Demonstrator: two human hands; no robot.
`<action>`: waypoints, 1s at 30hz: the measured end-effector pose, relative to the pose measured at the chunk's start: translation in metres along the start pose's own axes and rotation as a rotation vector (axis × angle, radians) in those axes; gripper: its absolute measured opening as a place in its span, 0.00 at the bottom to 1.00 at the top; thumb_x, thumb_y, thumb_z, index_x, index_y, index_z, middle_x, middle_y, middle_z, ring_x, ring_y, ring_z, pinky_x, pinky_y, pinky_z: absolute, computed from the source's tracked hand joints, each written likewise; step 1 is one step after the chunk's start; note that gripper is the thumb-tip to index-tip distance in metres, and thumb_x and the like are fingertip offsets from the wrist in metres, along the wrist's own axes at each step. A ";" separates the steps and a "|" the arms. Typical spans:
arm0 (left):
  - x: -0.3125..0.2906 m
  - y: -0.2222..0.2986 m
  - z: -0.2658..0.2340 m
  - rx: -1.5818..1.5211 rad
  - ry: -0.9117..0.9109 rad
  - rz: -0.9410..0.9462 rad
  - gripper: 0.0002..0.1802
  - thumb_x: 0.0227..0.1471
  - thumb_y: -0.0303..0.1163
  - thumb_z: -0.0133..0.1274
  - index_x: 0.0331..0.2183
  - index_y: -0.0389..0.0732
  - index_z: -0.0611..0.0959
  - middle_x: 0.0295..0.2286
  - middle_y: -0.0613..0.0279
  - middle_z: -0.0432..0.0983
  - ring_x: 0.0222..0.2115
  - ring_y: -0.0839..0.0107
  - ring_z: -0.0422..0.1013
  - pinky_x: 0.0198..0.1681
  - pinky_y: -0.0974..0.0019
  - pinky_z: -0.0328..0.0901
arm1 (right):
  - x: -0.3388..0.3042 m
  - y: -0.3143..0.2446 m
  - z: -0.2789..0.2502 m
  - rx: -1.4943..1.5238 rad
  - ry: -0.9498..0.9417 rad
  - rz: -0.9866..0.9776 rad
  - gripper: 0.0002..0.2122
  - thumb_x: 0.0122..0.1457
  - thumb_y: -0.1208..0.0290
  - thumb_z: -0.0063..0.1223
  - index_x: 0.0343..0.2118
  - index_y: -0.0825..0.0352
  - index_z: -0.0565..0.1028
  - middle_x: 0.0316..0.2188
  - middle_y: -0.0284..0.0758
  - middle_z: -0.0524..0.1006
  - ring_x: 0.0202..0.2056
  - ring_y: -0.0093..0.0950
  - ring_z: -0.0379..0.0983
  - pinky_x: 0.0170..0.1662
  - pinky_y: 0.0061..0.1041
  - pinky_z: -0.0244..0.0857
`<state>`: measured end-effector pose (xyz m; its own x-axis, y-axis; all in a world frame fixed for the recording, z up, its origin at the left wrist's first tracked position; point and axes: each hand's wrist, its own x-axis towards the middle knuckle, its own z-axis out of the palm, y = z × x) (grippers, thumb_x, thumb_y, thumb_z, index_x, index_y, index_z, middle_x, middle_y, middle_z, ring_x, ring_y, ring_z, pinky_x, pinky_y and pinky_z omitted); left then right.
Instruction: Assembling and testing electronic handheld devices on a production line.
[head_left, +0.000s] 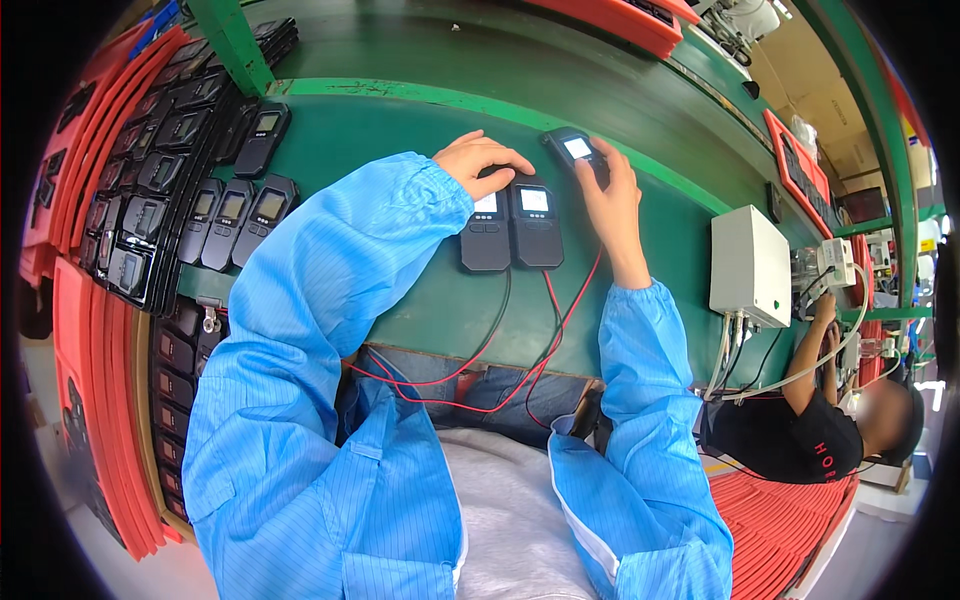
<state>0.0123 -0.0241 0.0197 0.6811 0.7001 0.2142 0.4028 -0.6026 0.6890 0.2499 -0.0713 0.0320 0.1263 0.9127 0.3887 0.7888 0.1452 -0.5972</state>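
Two black handheld meters with lit screens, the left one (pixel 485 246) and the right one (pixel 538 243), lie side by side on the green workbench (pixel 420 320). Red and dark cables run from their lower ends toward the bench's front edge. My left hand (pixel 478 163) lies over their upper ends, fingers stretched out, its thumb near the left meter's top. Beyond them, a third lit meter (pixel 570 145) sits tilted. My right hand (pixel 612 195) grips its right side, thumb at the face; some fingers are partly hidden.
Several unlit meters (pixel 232 215) lie at the left, beside stacked black trays (pixel 150 190) and red foam trays (pixel 90 350). A white box (pixel 748 268) with cables stands on the right. A green frame rail (pixel 430 97) crosses behind. Another person (pixel 800 425) works at the far right.
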 end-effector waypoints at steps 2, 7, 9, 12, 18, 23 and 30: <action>0.000 0.000 0.000 -0.003 0.003 0.000 0.15 0.57 0.35 0.45 0.44 0.50 0.80 0.40 0.60 0.78 0.47 0.64 0.69 0.65 0.49 0.42 | 0.000 -0.001 0.000 -0.001 -0.001 0.001 0.20 0.57 0.60 0.53 0.51 0.61 0.71 0.48 0.38 0.73 0.49 0.36 0.69 0.55 0.39 0.53; 0.000 0.003 0.000 0.004 0.001 0.006 0.15 0.57 0.35 0.45 0.45 0.50 0.80 0.40 0.61 0.78 0.47 0.64 0.69 0.65 0.49 0.42 | 0.000 0.001 0.000 0.003 0.000 -0.005 0.20 0.57 0.60 0.53 0.51 0.61 0.71 0.47 0.38 0.73 0.48 0.36 0.69 0.55 0.39 0.54; 0.001 0.001 -0.001 0.013 -0.021 -0.007 0.16 0.58 0.35 0.44 0.46 0.49 0.80 0.41 0.60 0.77 0.48 0.63 0.68 0.65 0.49 0.42 | 0.000 0.000 0.000 0.007 0.002 -0.010 0.20 0.57 0.60 0.53 0.51 0.61 0.71 0.47 0.38 0.73 0.48 0.36 0.69 0.55 0.39 0.54; -0.001 -0.001 -0.002 0.006 -0.034 0.000 0.17 0.57 0.39 0.47 0.46 0.49 0.80 0.43 0.59 0.76 0.49 0.63 0.68 0.66 0.49 0.42 | -0.001 -0.003 -0.002 -0.038 -0.007 -0.015 0.20 0.57 0.62 0.54 0.52 0.62 0.71 0.48 0.41 0.73 0.49 0.38 0.69 0.52 0.35 0.62; -0.018 0.006 -0.038 0.157 -0.164 0.034 0.31 0.44 0.47 0.62 0.49 0.44 0.76 0.50 0.58 0.72 0.58 0.59 0.59 0.66 0.50 0.41 | 0.001 0.000 -0.002 -0.024 -0.001 -0.016 0.20 0.57 0.62 0.54 0.52 0.61 0.71 0.48 0.41 0.73 0.48 0.38 0.70 0.52 0.34 0.63; -0.026 0.006 -0.047 0.156 -0.210 0.039 0.40 0.34 0.47 0.69 0.50 0.42 0.75 0.50 0.57 0.71 0.59 0.57 0.57 0.64 0.53 0.47 | 0.001 0.000 -0.001 -0.015 -0.008 -0.019 0.20 0.57 0.62 0.54 0.52 0.61 0.71 0.48 0.40 0.73 0.49 0.37 0.69 0.52 0.34 0.61; -0.016 0.007 -0.051 -0.584 -0.213 -0.067 0.28 0.42 0.35 0.68 0.45 0.39 0.75 0.40 0.58 0.76 0.43 0.70 0.72 0.47 0.64 0.66 | -0.003 -0.021 -0.008 -0.086 0.028 -0.168 0.19 0.57 0.62 0.54 0.51 0.62 0.72 0.51 0.41 0.70 0.54 0.40 0.63 0.58 0.38 0.54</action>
<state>-0.0272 -0.0201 0.0569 0.7973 0.6009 0.0560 0.0892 -0.2091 0.9738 0.2381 -0.0803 0.0491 0.0046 0.8673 0.4978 0.8486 0.2599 -0.4607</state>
